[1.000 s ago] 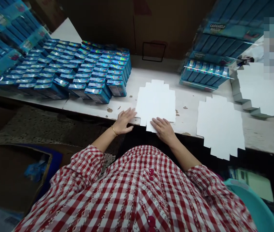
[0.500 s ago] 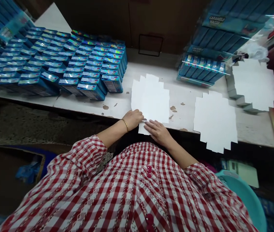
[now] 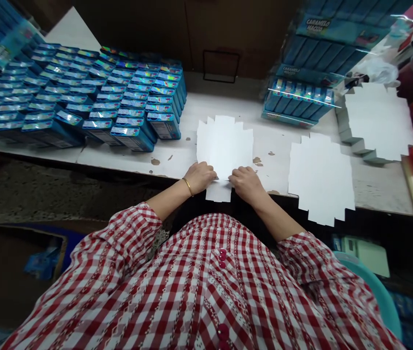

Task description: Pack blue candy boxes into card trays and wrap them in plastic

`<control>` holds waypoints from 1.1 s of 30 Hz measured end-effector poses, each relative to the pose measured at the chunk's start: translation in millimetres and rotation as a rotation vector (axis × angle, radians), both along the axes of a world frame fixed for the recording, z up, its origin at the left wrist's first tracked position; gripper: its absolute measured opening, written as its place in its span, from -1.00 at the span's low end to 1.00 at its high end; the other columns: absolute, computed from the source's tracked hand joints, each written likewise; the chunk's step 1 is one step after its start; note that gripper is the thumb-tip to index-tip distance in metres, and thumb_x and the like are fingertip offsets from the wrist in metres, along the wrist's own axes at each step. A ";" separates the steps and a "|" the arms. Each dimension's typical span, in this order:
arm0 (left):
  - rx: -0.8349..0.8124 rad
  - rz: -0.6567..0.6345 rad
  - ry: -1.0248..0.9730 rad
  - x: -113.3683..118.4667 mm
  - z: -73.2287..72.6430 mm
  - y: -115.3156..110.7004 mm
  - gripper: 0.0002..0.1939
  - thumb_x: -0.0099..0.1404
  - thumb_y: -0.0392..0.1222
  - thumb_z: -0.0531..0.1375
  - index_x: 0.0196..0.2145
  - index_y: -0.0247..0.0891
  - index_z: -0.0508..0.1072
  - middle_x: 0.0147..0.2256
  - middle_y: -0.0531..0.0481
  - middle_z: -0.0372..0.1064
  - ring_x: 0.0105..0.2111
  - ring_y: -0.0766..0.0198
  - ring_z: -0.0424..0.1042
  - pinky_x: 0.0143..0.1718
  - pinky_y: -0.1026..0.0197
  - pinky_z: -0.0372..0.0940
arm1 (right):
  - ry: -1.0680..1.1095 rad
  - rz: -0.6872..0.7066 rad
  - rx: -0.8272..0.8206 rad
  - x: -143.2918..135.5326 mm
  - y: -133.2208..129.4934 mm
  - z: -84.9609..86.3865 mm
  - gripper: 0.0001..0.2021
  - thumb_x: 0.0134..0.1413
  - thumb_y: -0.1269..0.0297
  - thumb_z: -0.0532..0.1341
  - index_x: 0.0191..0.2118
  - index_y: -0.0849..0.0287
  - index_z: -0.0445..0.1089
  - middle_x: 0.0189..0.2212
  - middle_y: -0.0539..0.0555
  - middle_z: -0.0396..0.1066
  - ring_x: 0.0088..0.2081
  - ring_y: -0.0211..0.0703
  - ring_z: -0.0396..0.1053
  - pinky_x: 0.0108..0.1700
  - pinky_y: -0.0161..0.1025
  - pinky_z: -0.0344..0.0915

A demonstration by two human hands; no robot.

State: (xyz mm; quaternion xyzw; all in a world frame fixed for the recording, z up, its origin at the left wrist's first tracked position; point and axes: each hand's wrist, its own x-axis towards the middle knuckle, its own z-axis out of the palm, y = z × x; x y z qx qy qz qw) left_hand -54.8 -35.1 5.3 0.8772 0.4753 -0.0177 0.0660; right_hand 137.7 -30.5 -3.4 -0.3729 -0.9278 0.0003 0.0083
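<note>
Currently, the white surface (image 3: 274, 170) carries the card blank (image 3: 224, 146), with its near flap (image 3: 218, 194) past the front edge. Left of the blank stand rows of blue boxes (image 3: 118, 97); right of it sit a stack of blanks (image 3: 377, 121) and, closer, a loose blank (image 3: 321, 177). At its near end, the left hand (image 3: 199, 177) and right hand (image 3: 247, 183) pinch narrowly either side of the flap. Creasing seems in hand; the next move probably calls for even pressure along that fold.

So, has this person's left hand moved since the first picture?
Yes. Judged against the brown chipped patch on the tabletop, the left hand has moved right, away from it and farther over the white card.
</note>
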 end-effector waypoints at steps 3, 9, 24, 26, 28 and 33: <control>-0.014 0.028 -0.004 8.7 1.4 0.7 -0.77 0.28 -0.14 0.07 -0.30 -0.19 0.52 -0.30 -0.07 0.46 -0.27 0.17 0.35 -0.38 0.19 0.10 | -0.115 0.052 -0.035 -24.1 5.3 6.3 -0.73 0.09 0.53 0.03 -0.38 0.30 0.49 -0.42 0.22 0.43 -0.30 -0.09 0.27 -0.29 -0.16 0.05; 0.014 0.074 -0.002 18.9 0.5 0.9 -0.65 0.32 -0.10 -0.03 -0.34 -0.21 0.52 -0.34 -0.08 0.46 -0.28 0.13 0.39 -0.41 0.16 0.10 | -0.058 0.079 0.006 -16.7 2.6 1.8 -0.72 0.13 0.51 0.00 -0.32 0.30 0.48 -0.41 0.20 0.46 -0.27 -0.08 0.33 -0.11 -0.09 0.16; -0.291 0.053 -0.060 15.7 27.0 27.0 -0.65 0.26 -0.06 -0.02 -0.30 -0.17 0.54 -0.31 -0.01 0.50 -0.34 0.26 0.43 -0.43 0.30 0.11 | 0.917 -0.174 0.136 -6.9 -20.1 -49.4 -0.68 0.14 0.44 -0.03 -0.01 0.11 0.23 0.20 0.16 0.05 0.26 -0.04 -0.05 0.15 0.10 0.17; -0.367 -0.013 -0.125 11.3 31.5 34.7 -0.66 0.25 -0.07 0.00 -0.29 -0.21 0.54 -0.35 0.00 0.51 -0.37 0.31 0.41 -0.41 0.33 0.12 | 0.954 -0.298 0.104 -14.2 -21.5 -47.0 -0.68 0.15 0.42 -0.04 0.02 0.09 0.20 0.20 0.18 0.04 0.24 -0.06 0.00 0.12 0.08 0.21; -0.403 -0.083 -0.150 8.0 33.9 40.4 -0.74 0.20 -0.14 0.08 -0.27 -0.24 0.52 -0.36 0.03 0.50 -0.38 0.33 0.40 -0.39 0.35 0.14 | 0.949 -0.380 0.065 -18.2 -24.2 -45.2 -0.69 0.15 0.39 -0.04 0.01 0.11 0.21 0.20 0.22 0.03 0.23 -0.05 0.02 0.09 0.07 0.24; -0.366 -0.008 -0.071 9.6 26.5 44.5 -0.81 0.13 -0.29 0.14 -0.27 -0.22 0.48 -0.39 0.04 0.46 -0.39 0.32 0.38 -0.38 0.33 0.15 | 0.926 -0.423 -0.047 -17.9 -28.7 -43.9 -0.65 0.15 0.38 -0.04 0.05 0.10 0.20 0.24 0.21 -0.05 0.25 -0.01 -0.05 0.12 0.11 0.19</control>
